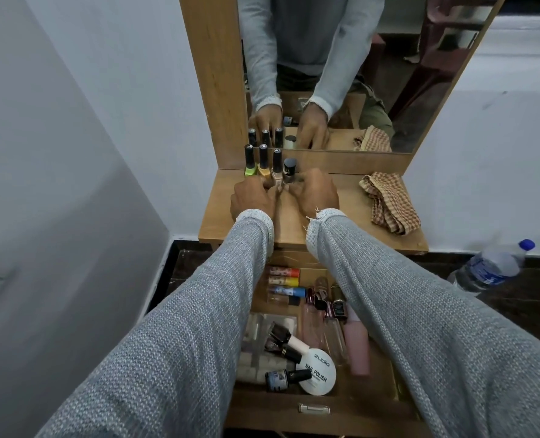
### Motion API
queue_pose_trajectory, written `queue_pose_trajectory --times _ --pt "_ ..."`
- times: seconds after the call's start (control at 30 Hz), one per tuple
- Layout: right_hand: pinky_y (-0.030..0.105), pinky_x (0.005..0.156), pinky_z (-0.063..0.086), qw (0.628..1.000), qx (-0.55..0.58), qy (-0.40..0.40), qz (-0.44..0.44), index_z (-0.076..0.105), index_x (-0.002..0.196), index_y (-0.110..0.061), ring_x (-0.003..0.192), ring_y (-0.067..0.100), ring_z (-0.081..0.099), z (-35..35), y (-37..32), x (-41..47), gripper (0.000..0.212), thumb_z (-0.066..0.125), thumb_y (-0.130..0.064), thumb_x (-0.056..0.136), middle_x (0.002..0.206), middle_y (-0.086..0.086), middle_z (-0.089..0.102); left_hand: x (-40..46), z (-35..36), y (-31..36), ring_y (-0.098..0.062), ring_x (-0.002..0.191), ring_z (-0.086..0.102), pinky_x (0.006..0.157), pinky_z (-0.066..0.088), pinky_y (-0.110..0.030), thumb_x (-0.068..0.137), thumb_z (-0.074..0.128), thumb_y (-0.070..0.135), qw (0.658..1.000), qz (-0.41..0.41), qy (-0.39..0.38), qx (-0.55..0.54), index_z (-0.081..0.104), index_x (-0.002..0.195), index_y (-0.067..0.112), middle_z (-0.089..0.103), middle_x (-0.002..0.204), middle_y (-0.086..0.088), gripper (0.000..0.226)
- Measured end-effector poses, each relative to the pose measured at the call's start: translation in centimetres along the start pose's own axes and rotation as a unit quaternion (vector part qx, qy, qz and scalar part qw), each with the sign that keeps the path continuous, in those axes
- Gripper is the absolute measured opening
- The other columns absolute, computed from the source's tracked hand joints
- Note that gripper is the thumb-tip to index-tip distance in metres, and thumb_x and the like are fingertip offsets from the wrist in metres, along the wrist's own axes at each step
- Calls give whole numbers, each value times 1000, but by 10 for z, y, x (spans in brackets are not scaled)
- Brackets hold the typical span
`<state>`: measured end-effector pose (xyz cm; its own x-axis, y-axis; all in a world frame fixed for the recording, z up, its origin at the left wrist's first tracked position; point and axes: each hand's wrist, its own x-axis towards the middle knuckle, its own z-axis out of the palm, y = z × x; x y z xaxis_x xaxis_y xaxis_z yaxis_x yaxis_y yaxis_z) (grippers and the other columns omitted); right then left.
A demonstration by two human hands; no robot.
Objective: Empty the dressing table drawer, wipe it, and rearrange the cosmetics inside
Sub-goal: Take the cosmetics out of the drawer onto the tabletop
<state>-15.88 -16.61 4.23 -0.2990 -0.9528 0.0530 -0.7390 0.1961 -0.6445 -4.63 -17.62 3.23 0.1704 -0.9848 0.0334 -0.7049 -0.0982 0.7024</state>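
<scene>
The open wooden drawer below me holds several cosmetics: nail polish bottles, small tubes with coloured caps, a pink tube and a round white nail polish remover pad box. On the dressing table top, a row of nail polish bottles stands against the mirror base. My left hand and my right hand are close together just in front of that row, fingers curled around the pale bottle and the grey bottle. Which fingers grip which bottle is hidden.
A checked cloth lies crumpled on the right of the table top. The mirror rises behind it. A plastic water bottle lies on the dark floor at the right. A white wall closes off the left side.
</scene>
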Motion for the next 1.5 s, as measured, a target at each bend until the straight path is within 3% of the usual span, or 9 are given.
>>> queue_pose_trajectory --times 0.13,0.23,0.3,0.53,0.67,0.9,1.0,1.27,1.5 --pt "28 63 43 1000 -2 -22 3 68 78 -9 79 28 63 -7 3 -6 12 68 -19 85 81 11 68 -8 -5 1 -25 93 65 74 42 -26 86 67 34 1000 3 -17 9 73 103 23 71 104 -4 20" --pt "35 82 52 998 42 -27 -35 64 114 -7 92 23 63 -17 6 -22 33 70 -13 83 98 7 68 -21 -13 4 -25 95 65 77 43 -26 88 66 27 999 13 -35 13 72 105 20 70 106 -5 19" --pt "38 86 52 994 82 -34 -66 61 120 -12 93 19 61 -25 11 -35 38 71 -13 83 99 2 64 -32 -20 6 -25 94 65 81 47 -27 88 65 23 999 22 -41 -3 71 103 18 70 105 -6 17" --pt "30 71 50 979 4 19 -205 68 92 -13 77 13 57 -46 48 -87 7 66 -18 86 89 3 64 -108 -28 -13 -15 90 59 86 50 -32 89 58 12 975 219 -6 -31 66 102 15 65 101 -1 15" --pt "22 66 39 964 -74 -35 -252 66 89 -14 73 14 54 -51 71 -121 7 63 -20 88 82 -4 56 -147 -11 -43 -14 89 60 84 52 -34 90 58 12 975 220 -29 -7 66 100 18 65 100 2 14" --pt "28 78 48 929 -244 -172 -218 55 115 -19 101 18 57 -30 96 -157 35 64 -37 86 131 0 47 -177 8 -71 -17 86 60 79 50 -30 89 57 11 983 157 -89 34 67 97 18 68 99 -2 15" --pt "34 77 51 930 -268 -180 -174 53 118 -16 96 23 60 -18 99 -161 40 64 -38 87 129 4 43 -179 8 -71 -16 88 59 79 47 -25 89 55 11 980 169 -93 42 67 99 20 67 102 0 17" --pt "40 69 51 950 -246 -123 -148 56 108 -9 94 31 60 -6 95 -166 20 54 -16 89 120 9 47 -178 11 -77 -19 91 58 75 42 -25 90 51 12 977 174 -112 55 64 99 20 65 101 -1 18" --pt "33 70 49 959 -176 -32 -222 60 104 -11 91 23 58 -23 82 -164 18 55 -20 88 110 4 54 -177 19 -78 -14 107 55 90 47 -30 87 63 19 972 211 -102 29 57 119 22 59 117 4 34"
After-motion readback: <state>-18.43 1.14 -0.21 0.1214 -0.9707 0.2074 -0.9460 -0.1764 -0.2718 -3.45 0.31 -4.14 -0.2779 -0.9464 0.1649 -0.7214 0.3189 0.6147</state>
